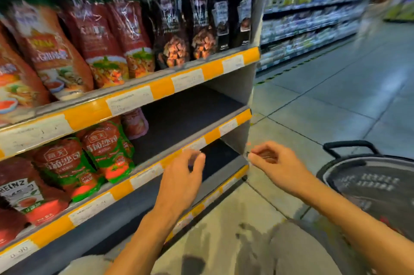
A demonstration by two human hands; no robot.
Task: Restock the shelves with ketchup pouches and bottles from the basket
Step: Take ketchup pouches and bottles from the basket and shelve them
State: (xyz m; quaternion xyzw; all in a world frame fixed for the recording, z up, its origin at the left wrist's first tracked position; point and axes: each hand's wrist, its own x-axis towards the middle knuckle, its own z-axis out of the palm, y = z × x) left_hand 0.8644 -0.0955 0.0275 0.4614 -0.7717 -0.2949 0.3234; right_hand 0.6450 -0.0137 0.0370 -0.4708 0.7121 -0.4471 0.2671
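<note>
Ketchup pouches (107,151) fill only the left part of the middle shelf (190,117), its right half bare.
Beside that shelf's front edge, the left hand (181,181) and right hand (272,162) both hover loosely curled with no grip on anything (probably between loads). The basket (367,187) sits on the floor right of the shelf, its contents blurred; nothing stands between it and the bare gap.
</note>
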